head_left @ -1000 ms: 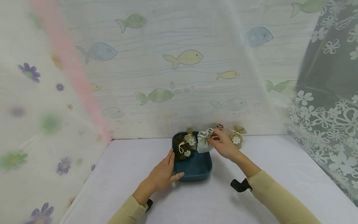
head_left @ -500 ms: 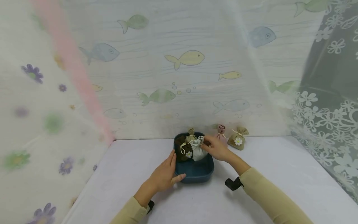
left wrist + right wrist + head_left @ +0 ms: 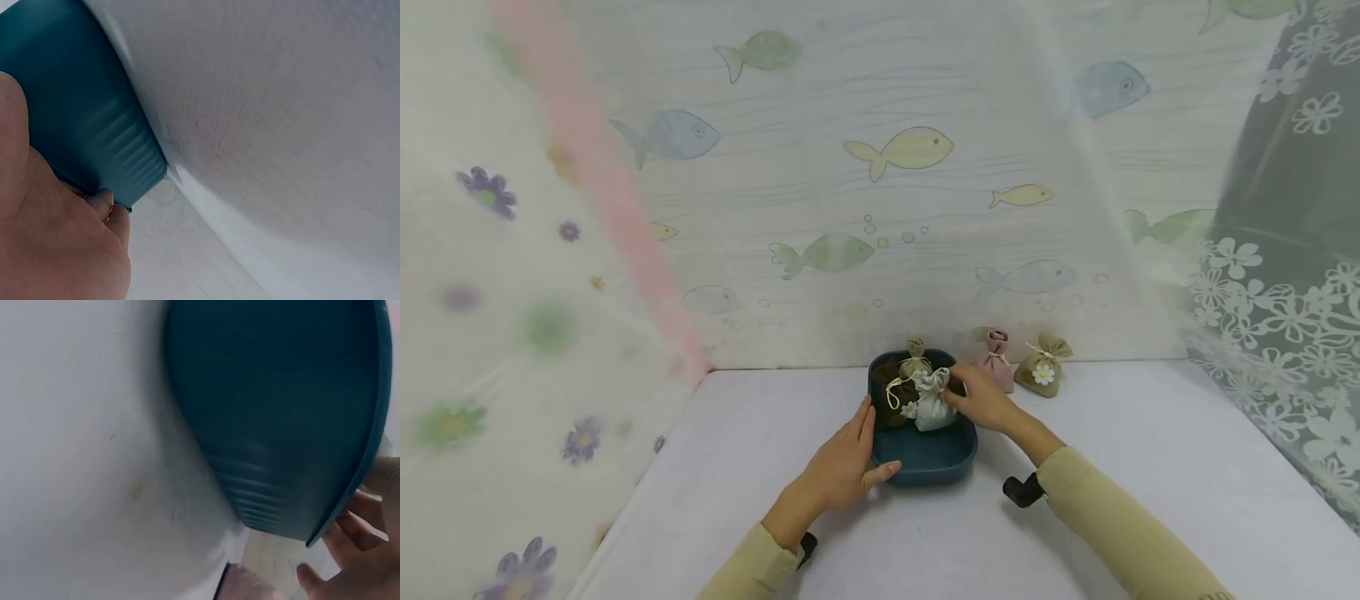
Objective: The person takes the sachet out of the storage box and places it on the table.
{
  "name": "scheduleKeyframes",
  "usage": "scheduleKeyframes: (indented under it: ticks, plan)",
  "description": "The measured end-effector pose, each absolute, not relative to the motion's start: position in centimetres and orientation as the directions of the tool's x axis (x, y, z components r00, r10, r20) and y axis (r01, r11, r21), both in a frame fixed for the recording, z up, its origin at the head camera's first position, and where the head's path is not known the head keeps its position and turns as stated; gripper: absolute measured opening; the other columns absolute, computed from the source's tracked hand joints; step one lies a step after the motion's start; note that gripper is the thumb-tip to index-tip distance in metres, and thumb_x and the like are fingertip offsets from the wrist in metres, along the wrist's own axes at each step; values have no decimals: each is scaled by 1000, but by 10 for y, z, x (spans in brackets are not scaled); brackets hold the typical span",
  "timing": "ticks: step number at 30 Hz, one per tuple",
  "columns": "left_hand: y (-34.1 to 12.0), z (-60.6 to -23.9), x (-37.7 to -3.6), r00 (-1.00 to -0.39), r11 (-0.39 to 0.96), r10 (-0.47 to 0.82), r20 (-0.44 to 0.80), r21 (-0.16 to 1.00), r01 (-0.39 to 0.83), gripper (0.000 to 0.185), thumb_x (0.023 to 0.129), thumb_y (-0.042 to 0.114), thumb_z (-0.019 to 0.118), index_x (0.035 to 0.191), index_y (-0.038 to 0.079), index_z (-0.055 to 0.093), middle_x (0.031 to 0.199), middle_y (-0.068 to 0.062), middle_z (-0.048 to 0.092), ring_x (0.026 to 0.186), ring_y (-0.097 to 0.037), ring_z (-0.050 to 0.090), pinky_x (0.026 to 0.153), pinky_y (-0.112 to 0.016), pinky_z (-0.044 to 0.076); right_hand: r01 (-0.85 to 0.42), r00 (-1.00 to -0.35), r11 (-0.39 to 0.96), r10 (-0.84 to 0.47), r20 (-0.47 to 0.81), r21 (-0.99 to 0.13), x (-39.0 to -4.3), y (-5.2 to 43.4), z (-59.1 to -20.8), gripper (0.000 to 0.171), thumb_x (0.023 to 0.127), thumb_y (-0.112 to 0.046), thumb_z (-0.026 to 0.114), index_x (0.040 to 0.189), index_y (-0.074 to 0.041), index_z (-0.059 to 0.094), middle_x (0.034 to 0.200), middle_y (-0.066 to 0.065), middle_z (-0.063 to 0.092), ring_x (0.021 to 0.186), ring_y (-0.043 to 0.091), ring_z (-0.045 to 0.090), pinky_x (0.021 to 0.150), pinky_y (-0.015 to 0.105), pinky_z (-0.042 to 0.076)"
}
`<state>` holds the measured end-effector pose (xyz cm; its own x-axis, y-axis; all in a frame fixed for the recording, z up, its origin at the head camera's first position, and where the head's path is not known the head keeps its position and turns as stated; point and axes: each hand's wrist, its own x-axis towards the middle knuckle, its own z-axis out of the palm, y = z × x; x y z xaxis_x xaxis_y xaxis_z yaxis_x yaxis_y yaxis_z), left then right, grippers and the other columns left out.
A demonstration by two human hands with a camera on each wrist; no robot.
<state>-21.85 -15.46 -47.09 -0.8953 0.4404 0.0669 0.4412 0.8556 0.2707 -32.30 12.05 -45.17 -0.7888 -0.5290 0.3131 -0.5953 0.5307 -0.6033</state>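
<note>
A dark blue plastic bin (image 3: 925, 458) stands on the table, with ribbed side walls in both wrist views. Along its left wall lies my left hand (image 3: 838, 467), fingers straight against the side and thumb at the front rim. At the bin's right side, my right hand (image 3: 988, 400) pinches the gathered top of a white cloth pouch (image 3: 934, 410), which sits inside. Left of it in the bin are a dark brown pouch (image 3: 889, 408) with a cream cord and a tan pouch (image 3: 915, 362) behind. The right wrist view shows the right fingers over the rim; the pouch is hidden there.
Right of the bin, a pink pouch (image 3: 997, 367) and a tan pouch (image 3: 1041, 375) with a white flower stand at the table's back edge. White cloth covers the table (image 3: 737, 450). A fish-print curtain (image 3: 820, 208) hangs behind it.
My right hand has brought the white pouch left and down into the bin beside the brown one, uncovering the pink pouch. The left hand keeps its place on the bin.
</note>
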Motion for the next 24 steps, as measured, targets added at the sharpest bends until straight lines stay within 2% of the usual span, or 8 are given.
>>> scheduleKeyframes:
  ticks: [5, 11, 17, 21, 24]
  plan:
    - [-155, -473, -220, -900, 863, 433, 54, 263, 431, 97, 102, 61, 50, 160, -9, 14, 170, -22, 3, 154, -37, 21, 121, -50, 29, -581, -797, 520, -518, 310, -626, -317, 126, -452, 36, 95, -11, 73, 126, 4, 64, 123, 20, 63, 117, 40, 61, 99, 56, 50]
    - [-157, -474, -222, -904, 870, 425, 51, 253, 424, 99, 102, 64, 46, 161, -7, 11, 170, -20, -1, 155, -35, 16, 122, -49, 27, -580, -790, 486, -529, 308, -653, -310, 138, -448, 37, 96, -8, 71, 129, 5, 63, 132, 21, 60, 125, 42, 58, 104, 57, 48]
    - [-155, -473, -221, -898, 859, 436, 59, 270, 435, 97, 103, 61, 49, 160, -9, 13, 170, -23, 2, 155, -37, 17, 122, -49, 27, -587, -795, 512, -510, 328, -627, -301, 159, -448, 39, 95, -10, 74, 130, 4, 63, 129, 20, 64, 124, 42, 60, 103, 60, 47]
    - [-154, -473, -221, -900, 862, 432, 62, 266, 432, 96, 103, 60, 50, 159, -10, 15, 170, -23, 4, 154, -37, 19, 122, -49, 28, -574, -809, 531, -483, 334, -624, -295, 175, -450, 42, 94, -9, 75, 133, 3, 62, 137, 24, 60, 136, 46, 48, 109, 63, 39]
    - [-154, -473, -221, -897, 860, 436, 71, 262, 438, 96, 103, 60, 50, 160, -9, 15, 170, -23, 4, 154, -37, 19, 122, -49, 28, -555, -826, 559, -458, 329, -616, -293, 187, -450, 44, 94, -11, 75, 134, 3, 61, 140, 24, 57, 136, 46, 47, 109, 64, 38]
